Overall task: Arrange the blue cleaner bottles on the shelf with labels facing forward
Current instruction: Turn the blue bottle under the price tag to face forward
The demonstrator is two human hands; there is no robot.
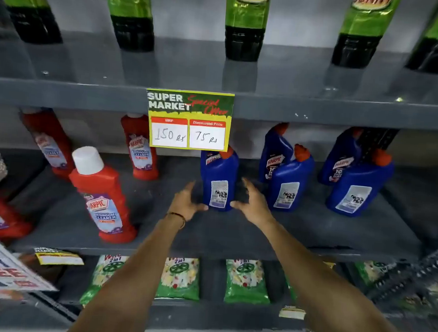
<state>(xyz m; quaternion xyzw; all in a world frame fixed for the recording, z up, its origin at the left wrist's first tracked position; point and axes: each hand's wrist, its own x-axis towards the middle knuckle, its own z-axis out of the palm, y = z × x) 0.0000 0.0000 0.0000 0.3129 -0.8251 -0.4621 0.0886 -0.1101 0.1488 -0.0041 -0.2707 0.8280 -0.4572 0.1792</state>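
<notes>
Several blue cleaner bottles with orange caps stand on the grey middle shelf (325, 237). The nearest one (218, 177) stands upright between my hands and shows its white back label. My left hand (186, 202) is open at its lower left, fingertips close to its base. My right hand (253, 202) is open at its lower right, fingers spread, apart from the bottle. Two more front bottles (288, 181) (357, 187) also show back labels. Behind them two blue bottles (275, 152) (340, 157) show front labels.
Red bathroom cleaner bottles (103, 196) stand on the left of the same shelf. A yellow price sign (189, 119) hangs from the shelf above and covers the near blue bottle's top. Green bottles (246, 21) line the top shelf. Green packets (180, 278) lie below.
</notes>
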